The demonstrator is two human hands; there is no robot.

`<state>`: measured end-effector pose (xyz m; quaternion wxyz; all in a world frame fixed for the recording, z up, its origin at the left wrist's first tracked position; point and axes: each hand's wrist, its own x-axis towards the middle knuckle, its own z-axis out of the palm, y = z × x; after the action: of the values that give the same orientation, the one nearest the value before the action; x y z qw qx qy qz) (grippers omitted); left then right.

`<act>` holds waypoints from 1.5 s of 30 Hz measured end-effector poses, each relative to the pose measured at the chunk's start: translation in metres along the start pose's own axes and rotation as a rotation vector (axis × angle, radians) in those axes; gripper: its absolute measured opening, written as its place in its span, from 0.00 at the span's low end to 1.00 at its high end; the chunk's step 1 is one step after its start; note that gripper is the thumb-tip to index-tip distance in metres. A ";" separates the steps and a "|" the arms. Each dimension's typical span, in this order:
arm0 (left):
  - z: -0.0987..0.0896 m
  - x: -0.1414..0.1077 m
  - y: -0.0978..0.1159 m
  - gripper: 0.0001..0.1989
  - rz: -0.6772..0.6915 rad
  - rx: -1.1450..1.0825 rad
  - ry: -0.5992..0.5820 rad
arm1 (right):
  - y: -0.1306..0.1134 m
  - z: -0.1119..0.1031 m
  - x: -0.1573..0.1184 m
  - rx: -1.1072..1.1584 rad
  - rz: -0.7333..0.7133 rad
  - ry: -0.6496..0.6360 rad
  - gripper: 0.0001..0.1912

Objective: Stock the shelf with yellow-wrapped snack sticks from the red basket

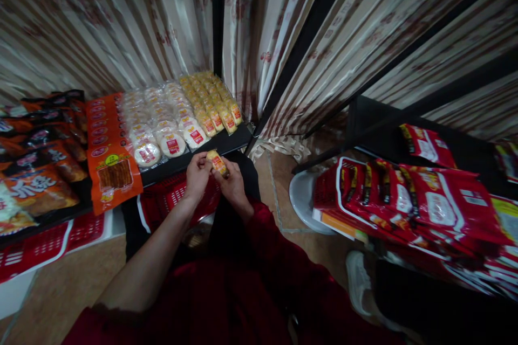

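Note:
A small yellow wrapped snack cake (pixel 217 161) with a red label is pinched between both hands, in front of the shelf edge. My left hand (pixel 197 175) grips its left side, and my right hand (pixel 234 183) has closed on its right lower side. Just beyond them, rows of matching yellow packs (pixel 210 99) lie on the black shelf (pixel 238 139). To their left are rows of round white wrapped cakes (pixel 172 141) with red labels. Part of the held pack is covered by my fingers.
Orange packets (pixel 113 172) and black-and-orange snack bags (pixel 44 172) fill the shelf's left part. A red basket (pixel 170 199) is under the shelf. On the right, another basket (pixel 340 183) holds red bags (pixel 437 199), near a white shoe (pixel 358 280). Patterned curtains (pixel 162 21) hang behind.

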<state>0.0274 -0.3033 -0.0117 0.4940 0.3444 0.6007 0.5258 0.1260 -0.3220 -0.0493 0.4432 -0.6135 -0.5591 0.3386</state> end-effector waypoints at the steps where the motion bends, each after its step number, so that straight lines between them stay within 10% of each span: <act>1: 0.000 0.000 -0.001 0.15 0.002 -0.004 0.006 | 0.000 0.000 0.000 -0.005 0.003 -0.004 0.24; 24: -0.005 -0.027 -0.014 0.07 -0.063 -0.026 0.146 | 0.020 0.002 -0.012 0.257 0.052 0.048 0.24; 31: -0.022 -0.049 -0.027 0.19 -0.077 -0.106 0.070 | 0.022 0.003 -0.027 0.264 0.037 0.029 0.19; 45: -0.046 -0.074 -0.071 0.16 -0.174 -0.133 -0.010 | 0.016 0.008 -0.043 0.398 0.231 -0.032 0.40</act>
<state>0.0113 -0.4009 -0.0654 0.5625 0.2599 0.5896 0.5181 0.1186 -0.3633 -0.0709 0.5047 -0.5685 -0.4144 0.5003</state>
